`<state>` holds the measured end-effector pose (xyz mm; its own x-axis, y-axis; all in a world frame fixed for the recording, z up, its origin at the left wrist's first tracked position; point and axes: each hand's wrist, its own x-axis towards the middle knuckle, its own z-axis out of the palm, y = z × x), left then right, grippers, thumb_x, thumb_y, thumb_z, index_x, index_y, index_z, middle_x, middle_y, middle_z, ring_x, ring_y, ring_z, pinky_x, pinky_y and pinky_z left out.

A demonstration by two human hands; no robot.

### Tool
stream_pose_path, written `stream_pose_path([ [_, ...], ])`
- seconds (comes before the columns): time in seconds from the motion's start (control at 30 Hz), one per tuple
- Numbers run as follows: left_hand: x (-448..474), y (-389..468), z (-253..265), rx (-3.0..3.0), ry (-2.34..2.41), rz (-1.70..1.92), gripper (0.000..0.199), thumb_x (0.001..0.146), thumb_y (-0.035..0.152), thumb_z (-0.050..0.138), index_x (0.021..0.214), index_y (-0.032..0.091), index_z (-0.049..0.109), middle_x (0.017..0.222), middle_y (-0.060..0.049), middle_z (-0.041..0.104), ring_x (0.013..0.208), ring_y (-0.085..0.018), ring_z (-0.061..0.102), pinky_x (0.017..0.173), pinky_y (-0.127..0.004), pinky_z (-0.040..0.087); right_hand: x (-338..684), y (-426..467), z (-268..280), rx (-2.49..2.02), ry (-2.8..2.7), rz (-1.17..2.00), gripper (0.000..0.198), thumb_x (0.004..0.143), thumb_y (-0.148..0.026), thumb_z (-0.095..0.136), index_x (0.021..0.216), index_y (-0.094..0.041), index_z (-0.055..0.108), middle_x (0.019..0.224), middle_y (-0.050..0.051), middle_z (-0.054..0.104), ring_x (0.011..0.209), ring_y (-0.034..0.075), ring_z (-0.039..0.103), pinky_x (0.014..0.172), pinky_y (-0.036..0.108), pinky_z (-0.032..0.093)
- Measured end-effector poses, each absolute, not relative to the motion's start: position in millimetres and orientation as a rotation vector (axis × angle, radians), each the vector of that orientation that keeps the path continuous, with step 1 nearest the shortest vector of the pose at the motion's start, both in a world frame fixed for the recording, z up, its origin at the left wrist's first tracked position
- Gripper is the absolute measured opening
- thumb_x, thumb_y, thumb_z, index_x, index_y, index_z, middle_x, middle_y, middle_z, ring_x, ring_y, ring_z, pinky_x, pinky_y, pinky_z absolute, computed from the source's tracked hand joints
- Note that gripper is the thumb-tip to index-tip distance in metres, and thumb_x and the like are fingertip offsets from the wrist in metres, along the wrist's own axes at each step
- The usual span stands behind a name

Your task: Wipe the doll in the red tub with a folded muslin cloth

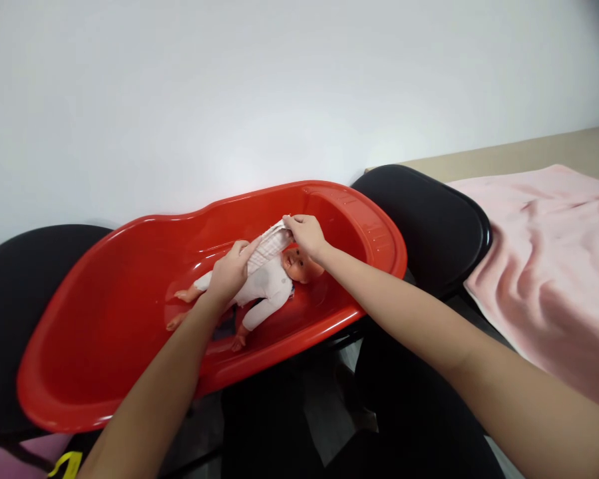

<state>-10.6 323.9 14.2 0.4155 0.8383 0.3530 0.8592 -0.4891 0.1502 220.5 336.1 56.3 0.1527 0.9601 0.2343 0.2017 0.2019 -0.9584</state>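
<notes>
The right hand pinches one end of a small pale cloth between thumb and fingers, near the middle of the picture. The left hand, a bit lower and to the left, pinches the other end. The cloth is pulled out between them, just above the doll. The doll lies on its back in the middle of the picture, inside a big red tub. Its head is to the right, just under the right hand, and its bare feet point left. It has a white suit with gray spots.

At the tub's right end is a black seat, and at the far left of the frame is another black seat. A pink blanket lies in wrinkles at the right. A white wall fills the top. Something yellow peeks out at the lower left.
</notes>
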Motion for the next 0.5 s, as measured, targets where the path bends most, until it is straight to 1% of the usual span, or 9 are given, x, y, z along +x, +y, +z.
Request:
stream_pose_path([
  [0.07, -9.4, 323.8, 12.2, -2.607, -1.524, -0.549, 0.057, 0.1, 0.022, 0.04, 0.154, 0.038, 0.045, 0.137, -0.005, 0.058, 0.105, -0.026, 0.064, 0.076, -0.032, 0.048, 221.0, 337.5, 56.5, -1.262, -1.265, 0.834, 0.038, 0.086, -0.041, 0.056, 0.056, -0.019, 0.048, 0.056, -0.001, 0.048, 0.054, 0.011, 0.043, 0.053, 0.026, 0.033],
  [0.1, -8.7, 324.0, 11.0, -2.605, -1.526, -0.553, 0.055, 0.101, 0.023, 0.04, 0.154, 0.037, 0.045, 0.136, -0.005, 0.058, 0.105, -0.025, 0.064, 0.075, -0.031, 0.048, 221.1, 338.1, 56.5, -1.265, -1.255, 0.833, 0.038, 0.086, -0.041, 0.056, 0.056, -0.02, 0.047, 0.056, -0.001, 0.048, 0.054, 0.011, 0.042, 0.052, 0.026, 0.032],
  [0.2, -7.8, 326.2, 6.8, -2.588, -1.578, -0.624, 0.051, 0.102, 0.027, 0.042, 0.153, 0.028, 0.047, 0.132, -0.007, 0.061, 0.109, -0.025, 0.063, 0.076, -0.031, 0.048, 221.3, 339.9, 55.6, -1.258, -1.264, 0.815, 0.038, 0.085, -0.042, 0.056, 0.056, -0.02, 0.047, 0.055, -0.001, 0.047, 0.054, 0.011, 0.042, 0.052, 0.026, 0.032],
  [0.23, -7.9, 327.3, 5.6, -2.584, -1.596, -0.632, 0.048, 0.102, 0.029, 0.044, 0.149, 0.025, 0.051, 0.131, -0.008, 0.061, 0.112, -0.025, 0.063, 0.079, -0.031, 0.049, 221.4, 340.7, 54.9, -1.257, -1.27, 0.806, 0.038, 0.085, -0.043, 0.056, 0.056, -0.02, 0.046, 0.055, -0.001, 0.046, 0.054, 0.011, 0.042, 0.052, 0.026, 0.032],
  [0.3, -8.6, 329.2, 4.4, -2.58, -1.632, -0.609, 0.038, 0.102, 0.033, 0.046, 0.135, 0.023, 0.061, 0.128, -0.008, 0.063, 0.113, -0.025, 0.062, 0.083, -0.031, 0.049, 222.1, 342.6, 52.8, -1.26, -1.268, 0.788, 0.039, 0.085, -0.043, 0.055, 0.056, -0.02, 0.045, 0.055, -0.001, 0.045, 0.053, 0.011, 0.041, 0.051, 0.026, 0.031],
  [0.37, -9.2, 330.4, 5.5, -2.57, -1.683, -0.585, 0.032, 0.103, 0.037, 0.046, 0.123, 0.023, 0.066, 0.123, -0.008, 0.067, 0.112, -0.025, 0.063, 0.086, -0.032, 0.048, 223.4, 344.9, 50.0, -1.271, -1.252, 0.771, 0.039, 0.085, -0.044, 0.055, 0.056, -0.02, 0.043, 0.055, -0.002, 0.043, 0.053, 0.011, 0.04, 0.051, 0.026, 0.029],
  [0.43, -9.4, 330.3, 8.5, -2.547, -1.76, -0.584, 0.033, 0.104, 0.039, 0.043, 0.119, 0.022, 0.066, 0.118, -0.008, 0.07, 0.111, -0.027, 0.065, 0.088, -0.033, 0.047, 225.2, 347.2, 47.0, -1.28, -1.233, 0.755, 0.039, 0.086, -0.044, 0.054, 0.058, -0.021, 0.042, 0.056, -0.002, 0.043, 0.054, 0.011, 0.04, 0.051, 0.026, 0.029],
  [0.5, -9.2, 329.3, 11.9, -2.52, -1.849, -0.592, 0.036, 0.105, 0.039, 0.038, 0.122, 0.021, 0.064, 0.115, -0.01, 0.071, 0.109, -0.028, 0.066, 0.088, -0.035, 0.047, 227.1, 349.0, 44.4, -1.297, -1.222, 0.745, 0.037, 0.086, -0.044, 0.054, 0.059, -0.021, 0.043, 0.057, -0.002, 0.044, 0.055, 0.011, 0.041, 0.052, 0.025, 0.03],
])
